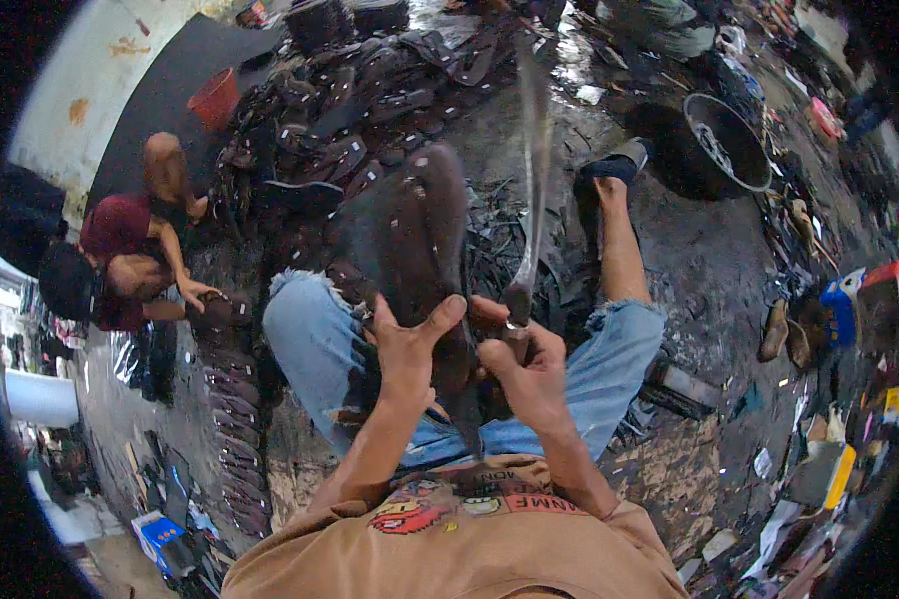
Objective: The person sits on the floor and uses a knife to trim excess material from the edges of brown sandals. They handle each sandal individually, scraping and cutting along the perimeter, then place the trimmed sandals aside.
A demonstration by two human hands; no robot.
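While left hand [405,344] clamps the sole [425,240], right hand [529,364] grips the knife [534,150], blade raised. Step judged: edge trimming. Next calls for a controlled downstroke clear of the fingers.

A dark brown sandal sole [425,240] is showing against pale blue frayed denim shorts [315,339]. A silvery grey knife blade [534,170] is gleaming above them. The person's tan shirt [469,549] is carrying a red and yellow cartoon print. A red-orange bucket [215,98] is standing beside black piled soles [350,90]. Another person's maroon shirt [115,230] is showing at left.
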